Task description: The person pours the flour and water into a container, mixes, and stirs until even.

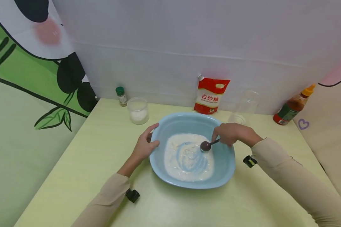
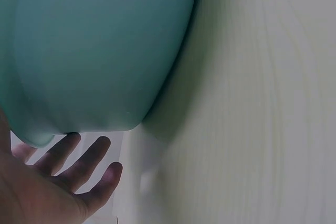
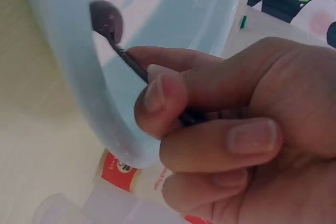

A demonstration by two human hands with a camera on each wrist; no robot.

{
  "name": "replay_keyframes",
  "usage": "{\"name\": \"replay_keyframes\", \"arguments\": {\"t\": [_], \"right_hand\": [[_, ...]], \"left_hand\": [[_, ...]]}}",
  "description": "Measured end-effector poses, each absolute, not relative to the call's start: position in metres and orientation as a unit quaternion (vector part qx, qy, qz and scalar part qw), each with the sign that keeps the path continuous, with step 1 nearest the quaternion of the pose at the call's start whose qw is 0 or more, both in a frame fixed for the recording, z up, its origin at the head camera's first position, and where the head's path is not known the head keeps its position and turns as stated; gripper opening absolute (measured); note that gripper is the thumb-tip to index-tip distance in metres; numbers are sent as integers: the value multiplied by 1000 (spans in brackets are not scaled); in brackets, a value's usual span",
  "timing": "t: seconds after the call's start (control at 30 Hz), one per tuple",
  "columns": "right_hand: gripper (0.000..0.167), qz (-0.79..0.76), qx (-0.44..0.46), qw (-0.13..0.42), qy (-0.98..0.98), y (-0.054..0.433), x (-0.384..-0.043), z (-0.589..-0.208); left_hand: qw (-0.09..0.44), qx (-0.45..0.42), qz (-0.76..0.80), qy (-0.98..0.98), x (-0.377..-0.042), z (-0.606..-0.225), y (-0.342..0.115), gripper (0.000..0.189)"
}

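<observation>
A light blue plastic basin (image 1: 227,164) stands on the table, with a white, lumpy, wet mixture (image 1: 171,157) spread over its bottom. At the basin's left side my left hand (image 1: 143,145) grips the rim. In the left wrist view, fingers (image 2: 84,163) of that hand lie against or near the outer wall (image 2: 100,56). My right hand (image 1: 231,133) reaches over the right rim and pinches the dark handle of a small brown spoon (image 1: 205,146). The right wrist view shows the spoon's bowl (image 3: 106,20) above the mixture, its handle running between thumb and fingers.
Behind the basin stand a green-capped shaker bottle (image 1: 121,96), a clear cup of white contents (image 1: 138,111), a red sugar pouch (image 1: 211,96) and a clear container (image 1: 244,107). A sauce bottle (image 1: 292,107) with a yellow cap stands at the back right, near the wall.
</observation>
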State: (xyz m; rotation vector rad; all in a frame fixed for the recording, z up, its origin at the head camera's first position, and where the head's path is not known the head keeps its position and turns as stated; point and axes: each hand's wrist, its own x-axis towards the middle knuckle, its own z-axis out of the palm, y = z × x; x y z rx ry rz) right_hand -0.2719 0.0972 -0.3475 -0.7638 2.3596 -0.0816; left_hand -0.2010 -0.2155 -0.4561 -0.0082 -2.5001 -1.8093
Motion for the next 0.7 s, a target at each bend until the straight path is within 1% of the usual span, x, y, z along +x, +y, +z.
{"name": "replay_keyframes", "arguments": {"t": [0.07,0.2,0.47,0.57,0.7], "right_hand": [[39,-37,-294,314,902,94,-278,-349],[38,-45,-324,319,889,81,-284,-354],[29,-44,-396,301,866,56,-271,-359],[34,-37,-411,293,863,52,-264,-362],[40,-32,-407,291,866,52,-259,-364]], "left_hand": [[29,-4,-587,-809,-201,-456,-216,73],[25,-10,-590,-807,-202,-456,-214,73],[28,-4,-588,-809,-201,-454,-215,73],[28,-2,-586,-809,-201,-454,-216,74],[27,0,-583,-812,-200,-454,-218,73]]}}
